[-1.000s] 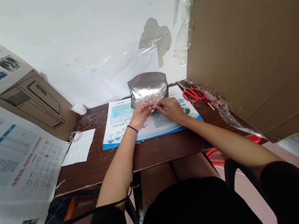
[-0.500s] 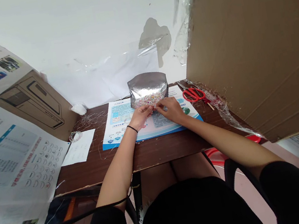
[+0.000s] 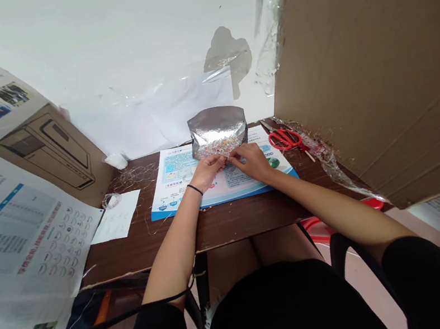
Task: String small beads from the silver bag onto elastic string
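While the left hand (image 3: pixel 207 171) and right hand (image 3: pixel 250 162) meet at the lower edge of a silver foil pouch (image 3: pixel 217 125), their fingers (image 3: pixel 232 154) curl inward with the tips drawn close; whether they pinch the pouch or something finer cannot be told. The pouch rests on a printed leaflet (image 3: pixel 183 196) on a dark wooden worktop (image 3: pixel 231 225), its long axis running side to side and its top edge toward the white wall (image 3: pixel 118 46). Small coloured beads (image 3: pixel 219 146) mass along its bottom. Careful handling favours low wrists and closely paired hands. Red-handled scissors (image 3: pixel 286 140) lie to the right.
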Demonstrator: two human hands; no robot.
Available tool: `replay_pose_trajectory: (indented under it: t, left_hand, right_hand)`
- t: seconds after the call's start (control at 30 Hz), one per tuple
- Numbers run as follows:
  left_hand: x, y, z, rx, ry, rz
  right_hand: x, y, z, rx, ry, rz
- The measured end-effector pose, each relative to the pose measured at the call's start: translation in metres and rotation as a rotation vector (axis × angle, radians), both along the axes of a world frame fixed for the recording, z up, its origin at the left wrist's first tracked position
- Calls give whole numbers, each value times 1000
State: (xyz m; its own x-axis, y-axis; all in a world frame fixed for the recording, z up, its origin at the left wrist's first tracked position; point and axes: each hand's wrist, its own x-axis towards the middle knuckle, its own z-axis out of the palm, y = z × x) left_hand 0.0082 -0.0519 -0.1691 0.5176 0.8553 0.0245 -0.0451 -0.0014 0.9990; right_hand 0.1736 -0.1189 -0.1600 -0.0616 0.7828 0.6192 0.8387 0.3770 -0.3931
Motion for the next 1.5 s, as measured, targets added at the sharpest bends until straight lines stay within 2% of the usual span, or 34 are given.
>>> replay_pose_trajectory:
  t: [0.37,0.57,1.5]
  left_hand:
    - [0,-4,2,62,48,-5]
    - [1,-5,5,-13,11,9]
    - [1,-7,7,-17,-3,-1]
  right_hand:
    - [0,-1,1,12,-4,20]
    - [0,0,0,25,0,7]
    - [1,2,-4,44,28,21]
